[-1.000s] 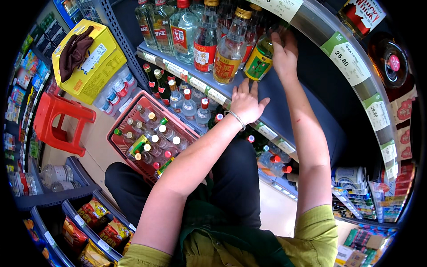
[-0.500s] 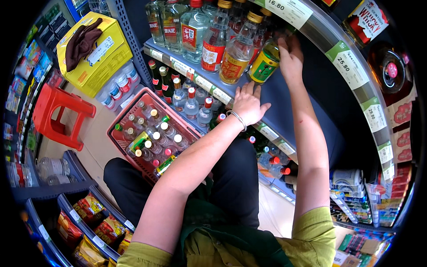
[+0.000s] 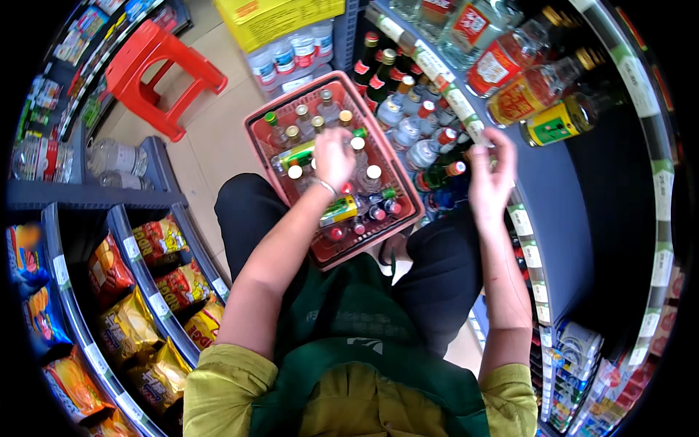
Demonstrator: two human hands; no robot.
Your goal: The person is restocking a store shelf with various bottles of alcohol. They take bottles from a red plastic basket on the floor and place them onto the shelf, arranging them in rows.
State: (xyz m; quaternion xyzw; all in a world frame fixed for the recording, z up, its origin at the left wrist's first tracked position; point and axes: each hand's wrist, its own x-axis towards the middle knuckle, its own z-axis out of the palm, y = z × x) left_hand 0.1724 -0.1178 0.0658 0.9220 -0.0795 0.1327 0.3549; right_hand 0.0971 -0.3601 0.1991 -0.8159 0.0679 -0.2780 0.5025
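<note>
My left hand [image 3: 334,156] reaches down into a red plastic crate [image 3: 403,191] on the floor and rests on the bottles inside; I cannot tell if it grips one. The crate holds several upright bottles with white, gold and green caps, plus a green-and-yellow bottle [image 3: 339,210] lying near my wrist. My right hand [image 3: 490,171] hovers empty with fingers apart beside the shelf edge [image 3: 466,116], below a yellow-labelled green bottle [image 3: 558,123] standing on the shelf.
The shelf carries several clear and amber bottles with red labels [image 3: 502,65]. More bottles [image 3: 422,146] stand under it. A red stool [image 3: 156,69] and a pack of water bottles [image 3: 295,54] sit on the floor. Snack bags [image 3: 145,291] fill racks at my left.
My right hand let go of the yellow-labelled bottle on the shelf and dropped lower. My left hand moved from the shelf edge down into the crate. My view tilted downward.
</note>
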